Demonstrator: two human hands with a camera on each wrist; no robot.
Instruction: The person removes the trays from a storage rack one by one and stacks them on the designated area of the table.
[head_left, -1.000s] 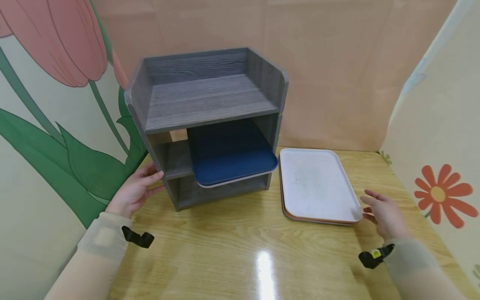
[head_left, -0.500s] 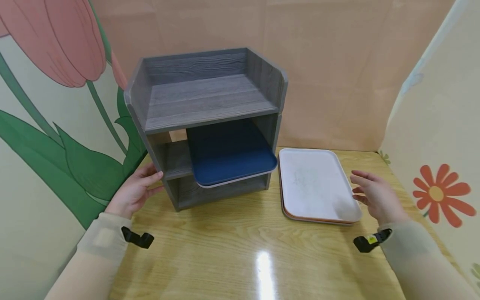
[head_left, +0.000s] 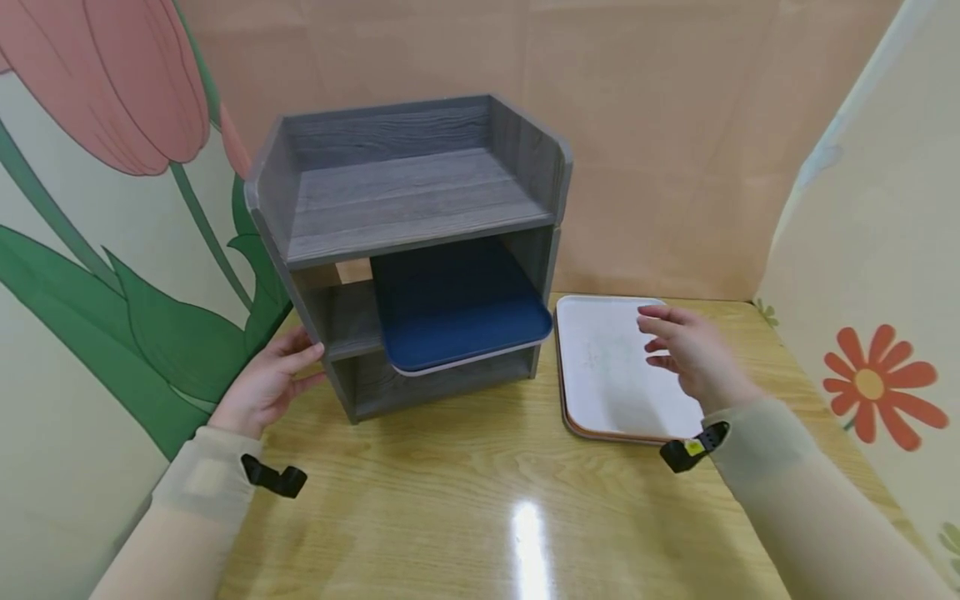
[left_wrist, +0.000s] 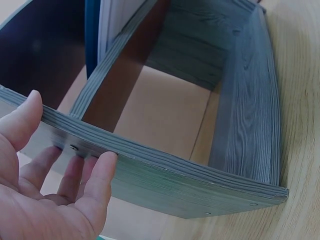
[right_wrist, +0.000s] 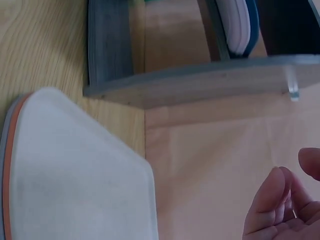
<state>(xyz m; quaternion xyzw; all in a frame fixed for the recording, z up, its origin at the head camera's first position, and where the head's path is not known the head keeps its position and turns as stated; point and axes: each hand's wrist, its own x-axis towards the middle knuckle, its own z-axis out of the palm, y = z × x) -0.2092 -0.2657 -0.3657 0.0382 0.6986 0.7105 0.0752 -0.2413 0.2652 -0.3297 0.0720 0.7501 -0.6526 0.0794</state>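
Note:
My left hand (head_left: 272,379) rests against the outer left side of a grey wood-grain shelf unit (head_left: 420,200). In the left wrist view its fingertips touch the side panel (left_wrist: 165,182), with the thumb by the front edge. A dark blue tray (head_left: 468,321) lies on the middle shelf, a pale tray's rim under it, both jutting out at the front. My right hand (head_left: 693,354), fingers loosely bent and holding nothing, hovers over a stack of trays right of the unit. On top of that stack is a white tray (head_left: 600,358); an orange edge (right_wrist: 10,150) shows beneath it.
All of this stands on a wood-patterned table (head_left: 435,500). A peach backdrop (head_left: 660,150) hangs behind, and flower-printed panels enclose the left and right sides. The unit's top level (head_left: 420,196) has raised walls.
My right hand has moved left and upward, from beside the white tray's right front corner to over the tray. The left hand stays at the shelf's side.

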